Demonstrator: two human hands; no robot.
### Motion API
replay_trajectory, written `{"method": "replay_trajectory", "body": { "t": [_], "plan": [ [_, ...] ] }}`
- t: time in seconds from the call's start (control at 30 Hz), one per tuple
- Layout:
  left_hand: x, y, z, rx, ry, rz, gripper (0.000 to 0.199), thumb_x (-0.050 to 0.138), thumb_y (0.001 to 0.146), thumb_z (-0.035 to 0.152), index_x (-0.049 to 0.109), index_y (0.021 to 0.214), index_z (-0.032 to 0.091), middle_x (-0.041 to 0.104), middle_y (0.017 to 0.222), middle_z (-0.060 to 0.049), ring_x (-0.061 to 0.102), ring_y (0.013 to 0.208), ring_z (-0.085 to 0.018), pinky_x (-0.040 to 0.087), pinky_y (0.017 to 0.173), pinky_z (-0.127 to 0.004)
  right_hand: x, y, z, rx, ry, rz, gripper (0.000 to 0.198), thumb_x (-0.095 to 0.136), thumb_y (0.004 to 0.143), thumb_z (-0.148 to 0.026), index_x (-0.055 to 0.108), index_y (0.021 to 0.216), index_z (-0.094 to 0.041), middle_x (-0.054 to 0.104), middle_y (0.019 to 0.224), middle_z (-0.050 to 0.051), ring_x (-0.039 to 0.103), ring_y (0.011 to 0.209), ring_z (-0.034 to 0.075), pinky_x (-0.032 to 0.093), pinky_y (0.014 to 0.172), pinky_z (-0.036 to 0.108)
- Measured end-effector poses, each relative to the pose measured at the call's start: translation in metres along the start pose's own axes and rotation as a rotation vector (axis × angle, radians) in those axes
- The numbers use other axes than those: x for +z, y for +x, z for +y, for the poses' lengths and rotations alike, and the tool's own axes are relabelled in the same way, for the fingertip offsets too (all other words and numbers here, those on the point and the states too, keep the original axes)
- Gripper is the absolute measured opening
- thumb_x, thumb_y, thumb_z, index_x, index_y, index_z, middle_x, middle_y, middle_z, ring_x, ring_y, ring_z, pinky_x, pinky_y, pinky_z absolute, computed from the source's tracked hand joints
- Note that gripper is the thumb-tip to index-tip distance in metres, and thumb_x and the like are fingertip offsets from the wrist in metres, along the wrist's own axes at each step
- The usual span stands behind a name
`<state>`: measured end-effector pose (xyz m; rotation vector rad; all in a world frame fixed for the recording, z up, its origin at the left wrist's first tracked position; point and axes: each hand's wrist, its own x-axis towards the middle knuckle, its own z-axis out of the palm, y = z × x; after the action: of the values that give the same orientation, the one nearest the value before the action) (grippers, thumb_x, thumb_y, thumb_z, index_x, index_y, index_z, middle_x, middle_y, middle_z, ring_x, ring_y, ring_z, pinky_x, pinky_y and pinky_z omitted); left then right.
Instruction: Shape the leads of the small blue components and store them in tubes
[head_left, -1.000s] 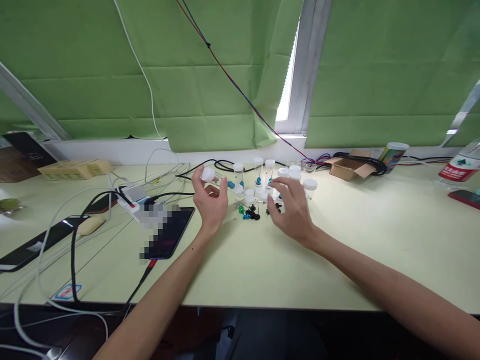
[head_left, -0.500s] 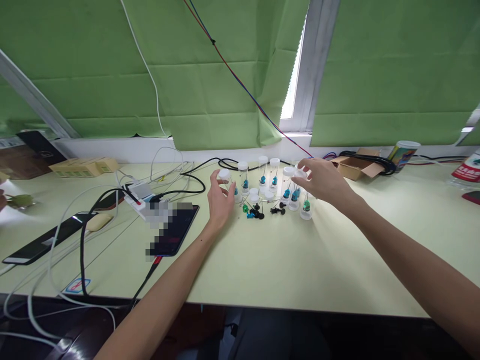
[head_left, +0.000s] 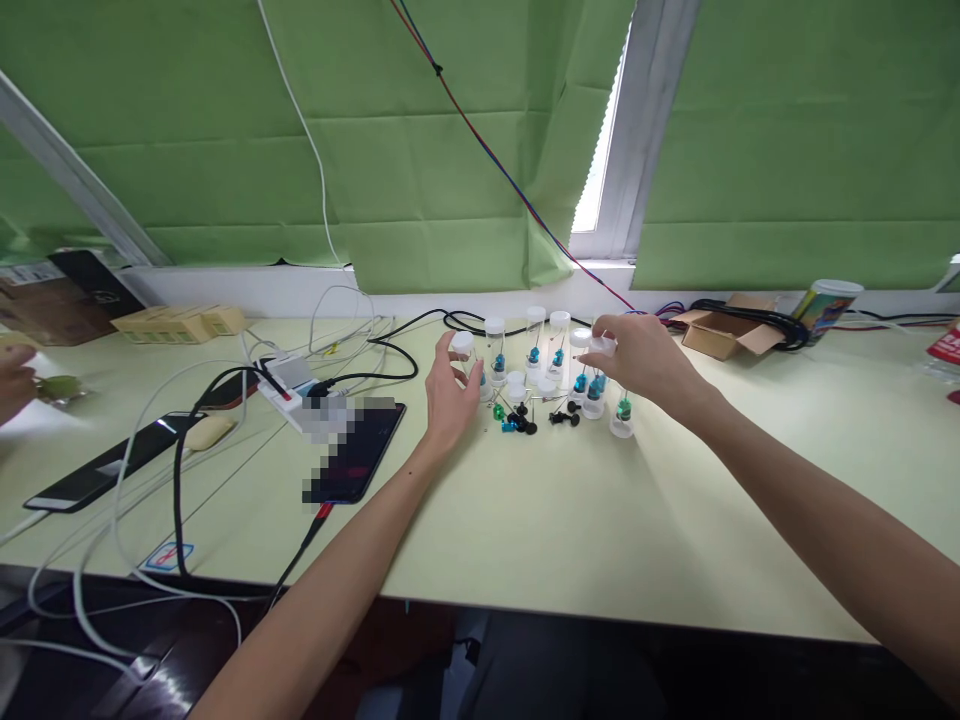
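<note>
My left hand [head_left: 451, 392] is curved around a clear tube with a white cap [head_left: 463, 345] at the left end of a cluster, thumb and fingers at its sides. My right hand [head_left: 649, 362] pinches the top of a capped tube at the right end. Which tube body it grips is partly hidden by the fingers. A tube with a green piece inside [head_left: 624, 410] stands under that hand. Between the hands are several clear tubes with blue pieces inside [head_left: 534, 350]. In front lie black pin-like pieces [head_left: 529, 425], a small green piece [head_left: 499, 411] and a blue one [head_left: 508, 426].
Left of the cluster lie a dark phone [head_left: 364, 455], a power strip [head_left: 289, 395] and tangled cables. Small yellow boxes [head_left: 180, 323] sit by the wall. An open cardboard box [head_left: 720, 335] and a printed canister [head_left: 825, 312] are back right. Another person's hand [head_left: 15, 385] shows far left.
The whole view has shifted slightly, so everything appears a little further right. Both hands keep their places at the tubes. More of the other person's hand shows at far left.
</note>
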<state>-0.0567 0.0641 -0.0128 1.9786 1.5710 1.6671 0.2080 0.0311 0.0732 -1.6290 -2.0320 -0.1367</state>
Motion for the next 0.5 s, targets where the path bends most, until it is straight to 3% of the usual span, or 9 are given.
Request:
{"method": "replay_trajectory", "body": {
  "t": [0.5],
  "plan": [
    [0.001,0.001,0.0,0.014,0.012,0.02,0.06,0.059,0.09,0.037,0.042,0.146,0.023,0.063,0.102,-0.005,0.054,0.063,-0.01,0.046,0.062,-0.026,-0.008,-0.002,0.016,0.02,-0.113,-0.022,0.025,0.068,0.079,-0.038,0.069,0.096,-0.02,0.071,0.09,0.009,0.061,0.076,0.025,0.039,0.06,0.03]
  ]
}}
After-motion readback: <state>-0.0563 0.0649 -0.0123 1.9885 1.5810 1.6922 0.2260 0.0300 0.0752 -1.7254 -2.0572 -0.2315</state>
